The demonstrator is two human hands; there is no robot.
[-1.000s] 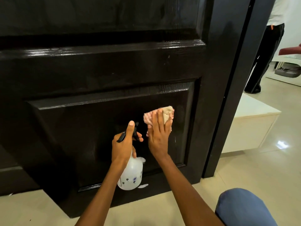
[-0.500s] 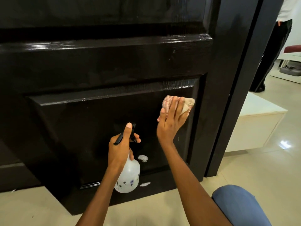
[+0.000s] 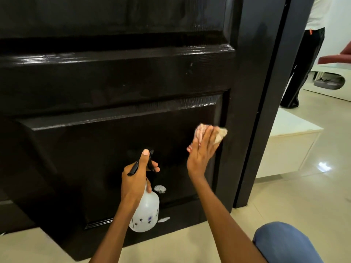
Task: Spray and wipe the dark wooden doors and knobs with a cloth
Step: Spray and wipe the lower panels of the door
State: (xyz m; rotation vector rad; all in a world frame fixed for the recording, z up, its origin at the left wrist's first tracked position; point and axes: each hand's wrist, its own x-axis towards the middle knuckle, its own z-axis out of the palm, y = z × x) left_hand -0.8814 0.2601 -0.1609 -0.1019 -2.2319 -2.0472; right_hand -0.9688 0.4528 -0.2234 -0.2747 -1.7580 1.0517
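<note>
The dark wooden door point(image 3: 117, 82) fills most of the view, its lower recessed panel in front of me. My right hand point(image 3: 202, 152) presses a pink checked cloth point(image 3: 218, 134) flat against the panel's right side with straight fingers. My left hand point(image 3: 135, 177) grips the neck and black trigger head of a white spray bottle point(image 3: 146, 213) with small flower prints, held low before the panel. A white foam patch point(image 3: 160, 189) sits on the panel beside the bottle. No knob is visible.
The black door frame point(image 3: 266, 111) stands right of the door. Beyond it are a low white cabinet point(image 3: 288, 149), glossy beige floor tiles and a standing person in black trousers point(image 3: 302, 73). My blue-clad knee point(image 3: 284, 243) is at the bottom right.
My right hand slid the cloth up and to the right across the lower panel, uncovering the foam patch. My left hand kept the bottle nearly still.
</note>
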